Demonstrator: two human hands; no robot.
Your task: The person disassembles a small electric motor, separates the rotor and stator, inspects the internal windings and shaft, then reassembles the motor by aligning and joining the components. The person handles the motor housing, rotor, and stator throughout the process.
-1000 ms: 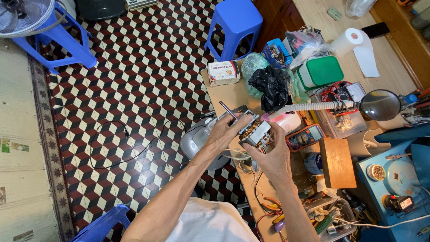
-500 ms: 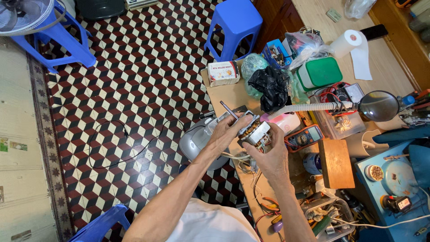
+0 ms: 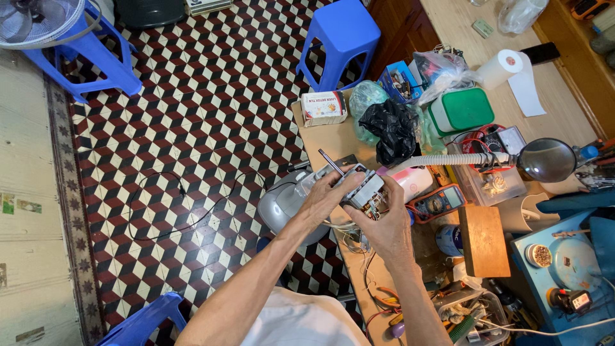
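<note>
On the bench, hands (image 3: 359, 211) gripping grey device (image 3: 362, 189), parts-filled clear tub (image 3: 466, 314) nearby

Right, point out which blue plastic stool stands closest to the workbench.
The blue stool at the top centre, right beside the workbench edge. The other, at top left beside the fan, stands far across the tiled floor.

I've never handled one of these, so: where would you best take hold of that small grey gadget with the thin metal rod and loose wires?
Probably by the grey gadget's boxy sides, one hand from each side, as the left hand and right hand grip it. The rod looks thin and the wires hang loose.
</note>
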